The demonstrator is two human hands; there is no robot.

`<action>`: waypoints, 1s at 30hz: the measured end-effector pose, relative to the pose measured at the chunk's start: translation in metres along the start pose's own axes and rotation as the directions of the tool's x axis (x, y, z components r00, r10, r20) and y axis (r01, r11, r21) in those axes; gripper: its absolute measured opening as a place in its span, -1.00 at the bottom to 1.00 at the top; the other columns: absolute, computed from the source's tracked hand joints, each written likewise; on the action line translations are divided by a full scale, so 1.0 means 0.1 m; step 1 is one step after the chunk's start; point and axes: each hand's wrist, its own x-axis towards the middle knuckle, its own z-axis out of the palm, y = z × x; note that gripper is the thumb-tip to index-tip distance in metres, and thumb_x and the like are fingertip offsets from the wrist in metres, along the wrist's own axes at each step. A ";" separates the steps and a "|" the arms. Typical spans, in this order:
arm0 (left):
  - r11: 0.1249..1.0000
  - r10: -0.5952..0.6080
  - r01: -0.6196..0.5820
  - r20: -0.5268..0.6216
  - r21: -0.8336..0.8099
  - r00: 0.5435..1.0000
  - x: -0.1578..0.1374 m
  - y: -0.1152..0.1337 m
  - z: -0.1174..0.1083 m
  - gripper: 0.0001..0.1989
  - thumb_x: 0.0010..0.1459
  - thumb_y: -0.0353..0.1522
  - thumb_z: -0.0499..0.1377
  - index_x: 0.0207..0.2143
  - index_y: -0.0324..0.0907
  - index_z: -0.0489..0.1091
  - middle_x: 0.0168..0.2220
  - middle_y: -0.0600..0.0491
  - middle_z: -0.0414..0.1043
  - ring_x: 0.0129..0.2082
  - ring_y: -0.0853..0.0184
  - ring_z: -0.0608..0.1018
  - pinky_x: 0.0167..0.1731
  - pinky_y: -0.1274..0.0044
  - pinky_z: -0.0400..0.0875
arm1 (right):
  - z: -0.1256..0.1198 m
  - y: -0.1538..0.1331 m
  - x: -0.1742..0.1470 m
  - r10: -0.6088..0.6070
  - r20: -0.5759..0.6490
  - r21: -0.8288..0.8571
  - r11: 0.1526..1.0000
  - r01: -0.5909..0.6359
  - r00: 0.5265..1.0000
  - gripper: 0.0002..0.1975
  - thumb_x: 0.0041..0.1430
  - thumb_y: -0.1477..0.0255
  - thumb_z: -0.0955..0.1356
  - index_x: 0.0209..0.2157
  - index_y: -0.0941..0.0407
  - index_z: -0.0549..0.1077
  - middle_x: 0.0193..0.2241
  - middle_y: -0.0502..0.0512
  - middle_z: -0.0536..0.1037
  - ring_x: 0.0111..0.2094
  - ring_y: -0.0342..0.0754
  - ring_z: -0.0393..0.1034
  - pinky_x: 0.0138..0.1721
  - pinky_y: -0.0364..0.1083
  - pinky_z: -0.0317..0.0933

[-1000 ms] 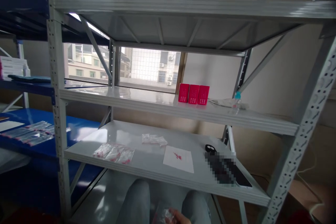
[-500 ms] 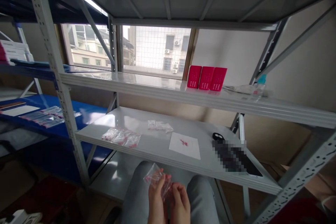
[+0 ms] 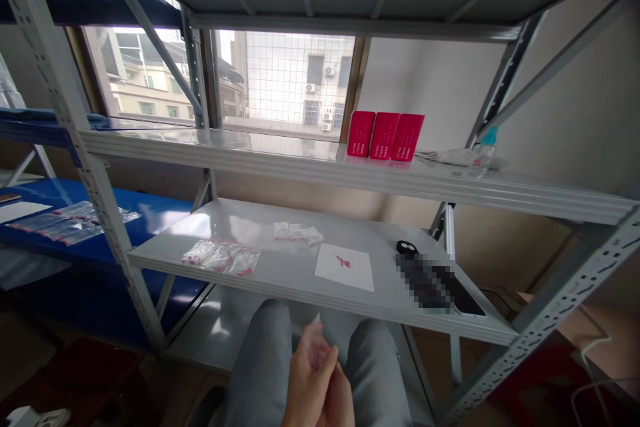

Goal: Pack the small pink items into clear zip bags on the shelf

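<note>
Both the left hand (image 3: pixel 305 377) and the right hand (image 3: pixel 342 392) are pressing closer together than moments ago between the knees (image 3: pixel 273 327), left fingers curling around a clear bag (image 3: pixel 316 348), right fingers' grip hidden, apparently bunching it tighter.

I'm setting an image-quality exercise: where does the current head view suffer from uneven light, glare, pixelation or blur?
In the head view, the window is brightest, the bottom left corner dark; glare whitens the left end of the shelf under the white paper; a pixelated patch masks part of its right end; the held clear bag looks too soft to make out its contents.
</note>
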 end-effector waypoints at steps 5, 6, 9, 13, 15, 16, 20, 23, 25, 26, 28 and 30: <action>0.996 -0.016 0.011 0.062 0.094 0.998 0.03 -0.04 -0.04 -0.65 -0.08 -0.20 0.43 -0.19 0.00 0.56 -0.26 0.03 0.67 -0.14 0.04 0.67 -0.25 0.47 0.59 | -0.28 0.15 0.24 0.002 -0.203 0.014 1.000 0.001 0.979 -0.68 -0.37 0.23 0.59 -0.57 0.08 0.53 -0.52 0.06 0.62 -0.42 0.03 0.54 -0.39 -0.03 0.46; 0.994 -0.056 0.050 0.058 0.100 0.997 0.05 -0.01 -0.04 -0.69 -0.04 -0.16 0.39 -0.21 0.00 0.55 -0.32 0.04 0.66 -0.26 0.07 0.69 -0.39 0.47 0.57 | -0.33 0.17 0.28 0.001 -0.248 0.016 1.000 0.003 0.969 -0.65 -0.45 0.22 0.60 -0.63 0.07 0.47 -0.62 0.00 0.55 -0.58 -0.06 0.44 -0.55 -0.09 0.37; 0.996 -0.063 0.058 0.082 0.067 0.995 0.25 0.26 0.00 -0.73 0.03 -0.14 0.27 -0.25 -0.07 0.50 -0.37 0.02 0.65 -0.39 0.15 0.67 -0.53 0.49 0.49 | -0.28 0.08 0.30 0.017 -0.271 -0.002 1.000 -0.018 0.962 -0.45 -0.53 0.14 0.59 -0.77 0.02 0.17 -0.83 -0.24 0.13 -0.80 -0.33 -0.17 -0.82 -0.25 -0.20; 0.977 0.103 -0.129 0.152 0.172 0.983 1.05 0.97 0.10 -0.68 0.00 -0.13 0.14 -0.25 -0.12 0.41 -0.33 0.00 0.65 -0.23 0.17 0.66 -0.26 0.41 0.55 | 0.22 -0.59 0.18 -0.136 -0.139 -0.207 0.973 0.105 0.981 -0.33 -0.30 0.01 0.53 -0.67 -0.04 -0.05 -0.75 -0.32 -0.10 -0.71 -0.30 -0.39 -0.79 -0.20 -0.35; 0.948 0.130 -0.169 0.156 0.268 0.979 1.62 1.32 0.15 -0.77 0.01 -0.16 0.13 -0.38 -0.12 0.38 -0.32 0.04 0.61 -0.22 0.23 0.64 -0.28 0.47 0.52 | 0.51 -1.07 0.24 -0.356 -0.111 -0.462 0.845 0.269 0.928 -0.41 -0.01 -0.06 0.43 -0.59 -0.04 -0.01 -0.69 -0.28 -0.06 -0.67 -0.24 -0.32 -0.73 -0.19 -0.30; 0.930 0.135 -0.176 0.145 0.324 0.980 1.90 1.45 0.18 -0.80 0.03 -0.18 0.15 -0.43 -0.13 0.37 -0.34 0.06 0.58 -0.26 0.27 0.62 -0.31 0.50 0.49 | 0.65 -1.30 0.33 -0.472 -0.066 -0.654 0.686 0.319 0.879 -0.45 0.14 -0.09 0.33 -0.57 -0.03 0.00 -0.68 -0.26 -0.02 -0.67 -0.23 -0.25 -0.70 -0.18 -0.25; 0.780 0.099 -0.140 0.101 0.610 0.990 2.77 1.67 0.28 -0.76 0.23 -0.21 0.23 -0.39 -0.18 0.40 -0.41 0.13 0.48 -0.45 0.38 0.51 -0.40 0.50 0.43 | 1.00 -1.98 0.97 -0.507 0.387 -0.872 -0.472 0.127 0.770 -0.43 0.44 0.11 0.01 -0.60 0.04 0.20 -0.62 0.04 0.43 -0.53 -0.08 0.30 -0.45 -0.10 0.14; 0.579 0.146 -0.159 0.090 0.800 0.985 3.06 1.68 0.25 -0.79 0.24 -0.25 0.27 -0.36 -0.20 0.41 -0.38 0.11 0.47 -0.39 0.33 0.51 -0.31 0.43 0.43 | 1.08 -2.15 1.43 -0.410 0.416 -0.761 -0.646 0.064 0.811 -0.50 0.43 0.26 0.14 -0.55 0.10 0.44 -0.46 0.23 0.63 -0.38 0.04 0.50 -0.29 -0.06 0.22; 0.433 0.229 -0.201 0.109 0.879 0.967 3.10 1.72 0.13 -0.85 0.18 -0.30 0.28 -0.37 -0.18 0.40 -0.35 0.04 0.49 -0.29 0.21 0.53 -0.26 0.39 0.38 | 1.05 -2.16 1.61 -0.368 0.406 -0.701 -0.712 0.027 0.836 -0.56 0.41 0.32 0.18 -0.45 0.13 0.54 -0.36 0.31 0.68 -0.29 0.11 0.56 -0.23 -0.04 0.26; 0.364 0.266 -0.226 0.131 0.904 0.955 3.08 1.76 0.03 -0.88 0.17 -0.32 0.26 -0.37 -0.16 0.40 -0.34 0.00 0.50 -0.25 0.15 0.54 -0.24 0.38 0.35 | 1.03 -2.15 1.67 -0.354 0.400 -0.674 -0.738 0.010 0.846 -0.58 0.41 0.34 0.18 -0.40 0.13 0.57 -0.32 0.34 0.68 -0.26 0.14 0.57 -0.22 -0.02 0.27; 0.242 0.312 -0.275 0.193 0.930 0.930 2.96 1.83 -0.23 -0.91 0.17 -0.31 0.20 -0.37 -0.14 0.41 -0.33 -0.05 0.52 -0.20 0.06 0.55 -0.22 0.36 0.32 | 0.97 -2.12 1.71 -0.329 0.390 -0.630 -0.777 -0.011 0.860 -0.57 0.43 0.34 0.15 -0.31 0.13 0.60 -0.27 0.35 0.68 -0.21 0.16 0.58 -0.19 0.00 0.30; 0.153 0.308 -0.327 0.269 0.933 0.913 2.73 1.88 -0.51 -0.88 0.17 -0.30 0.16 -0.40 -0.11 0.45 -0.34 -0.05 0.56 -0.20 0.04 0.57 -0.19 0.36 0.32 | 0.92 -2.11 1.71 -0.305 0.387 -0.594 -0.804 -0.017 0.870 -0.56 0.45 0.34 0.13 -0.26 0.12 0.59 -0.24 0.33 0.68 -0.19 0.16 0.58 -0.19 0.00 0.30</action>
